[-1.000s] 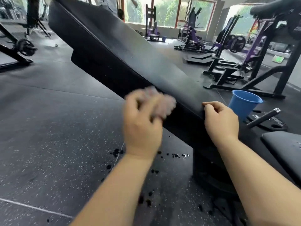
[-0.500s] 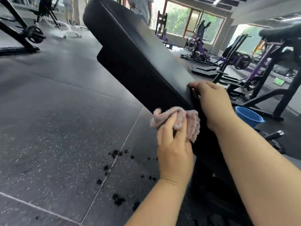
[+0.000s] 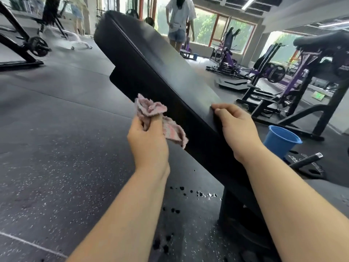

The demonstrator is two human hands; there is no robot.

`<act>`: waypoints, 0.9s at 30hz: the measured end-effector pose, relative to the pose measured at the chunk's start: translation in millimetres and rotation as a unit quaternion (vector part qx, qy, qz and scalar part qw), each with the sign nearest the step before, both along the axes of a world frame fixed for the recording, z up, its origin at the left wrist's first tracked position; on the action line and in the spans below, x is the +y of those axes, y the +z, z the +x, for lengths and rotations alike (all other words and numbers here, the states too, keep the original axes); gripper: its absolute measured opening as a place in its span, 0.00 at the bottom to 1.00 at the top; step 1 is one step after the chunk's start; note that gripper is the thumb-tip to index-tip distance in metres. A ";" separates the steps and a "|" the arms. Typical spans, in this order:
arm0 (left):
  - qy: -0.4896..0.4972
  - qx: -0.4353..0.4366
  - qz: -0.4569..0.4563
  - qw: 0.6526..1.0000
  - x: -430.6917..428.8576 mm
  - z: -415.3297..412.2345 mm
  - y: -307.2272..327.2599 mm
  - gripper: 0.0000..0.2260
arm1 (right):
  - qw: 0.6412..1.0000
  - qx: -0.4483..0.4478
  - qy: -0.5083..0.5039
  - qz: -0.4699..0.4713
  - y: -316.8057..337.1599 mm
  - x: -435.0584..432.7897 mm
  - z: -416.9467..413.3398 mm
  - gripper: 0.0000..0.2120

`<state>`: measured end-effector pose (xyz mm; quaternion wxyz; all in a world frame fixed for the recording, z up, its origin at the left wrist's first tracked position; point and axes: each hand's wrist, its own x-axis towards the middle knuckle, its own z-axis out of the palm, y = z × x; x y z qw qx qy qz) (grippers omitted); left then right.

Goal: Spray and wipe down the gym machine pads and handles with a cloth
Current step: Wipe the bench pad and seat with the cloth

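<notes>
- Task object: the black bench pad (image 3: 160, 69) stands directly ahead of both hands, set at an incline; its low end is close to the person at lower right, and its high end rises away toward upper left.
- Long axis: runs along that incline, from near-right to far-left; the broad top face looks up and to the right; the narrow side face looks toward the left hand.
- Left hand (image 3: 149, 142): fingers curled round a bunched pink cloth (image 3: 151, 110); the cloth lies against or just beside the side face, below the top edge; firm contact cannot be confirmed.
- Right hand (image 3: 238, 127): fingers bent over the pad's edge where the top face meets the side; it grips the pad, probably to steady it.
- Relative position: both hands work at the pad's lower half; the cloth hand is the nearer to the side face, the right hand to the top face; the upper half lies beyond both.
- Judgement: the coming stroke should follow the long axis, up and away along the side face.
- Surroundings: a blue bucket (image 3: 281, 142) stands on the floor (image 3: 56, 148) right of the pad; no spray bottle is visible.
</notes>
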<state>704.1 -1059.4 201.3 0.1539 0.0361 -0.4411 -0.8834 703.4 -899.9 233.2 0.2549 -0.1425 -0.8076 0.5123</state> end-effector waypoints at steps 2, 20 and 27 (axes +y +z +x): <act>-0.062 -0.055 0.065 0.994 13.5 10.9 8.2 0.08 | 1.000 0.001 0.002 0.005 0.1 0.3 -0.2 0.08; 0.024 -0.030 0.082 0.996 36.7 6.6 -1.1 0.13 | 0.999 -0.011 -0.018 0.048 1.5 -7.7 3.0 0.09; -0.085 -0.074 -0.057 0.992 81.3 45.3 -44.7 0.12 | 0.973 -0.001 0.105 -0.206 3.8 11.7 6.3 0.17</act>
